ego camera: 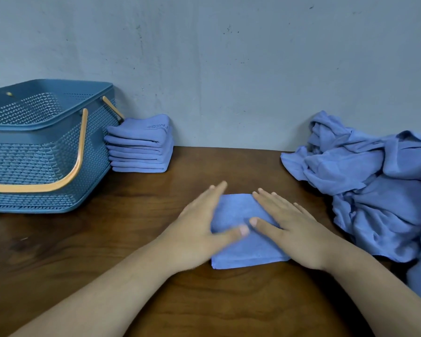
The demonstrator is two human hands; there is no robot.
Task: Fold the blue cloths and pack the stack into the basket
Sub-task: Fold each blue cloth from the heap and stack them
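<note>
basket [49, 128] on table [122, 242], folded stack [140, 145] just beside

A pale grey-blue wall [229, 57] fills the far side, marked with small dark specks and faint streaks. A dark brown wooden table [58, 259] with visible grain meets it and runs to the near edge. The light is soft and even.
</note>
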